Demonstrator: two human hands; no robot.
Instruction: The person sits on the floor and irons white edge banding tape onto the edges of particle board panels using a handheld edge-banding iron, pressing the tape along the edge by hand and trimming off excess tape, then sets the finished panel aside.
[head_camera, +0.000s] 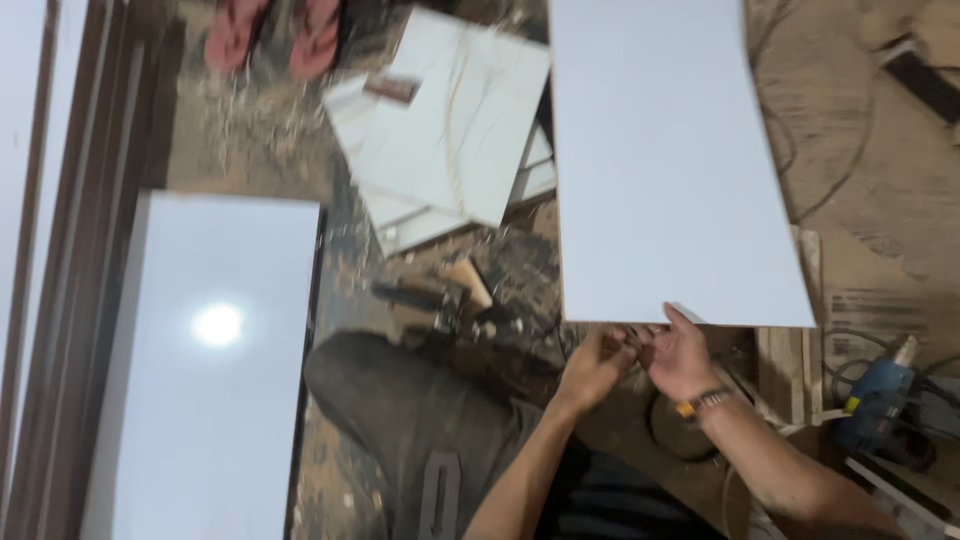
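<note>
Sawdust and wood shavings cover the workshop floor under the large white laminated board (675, 160). At its near edge the left hand (592, 368) and right hand (680, 355) meet, fingers pinched narrow around something too small and blurred to identify. Just right lies a blue power drill (880, 400); left, a glossy white rectangular panel (215, 370); beyond, stacked white marbled tiles (445, 130) and pink rubber sandals (272, 35).

The large white panel (670, 160) looks smooth and matt, like laminated board. The white panel (210, 400) at the floor's left edge is glossy, mirroring a lamp. The floor (270, 130) is rough, strewn with wood shavings. The drill (880, 400) has a blue plastic body; the sandals (270, 35) look rubbery.
</note>
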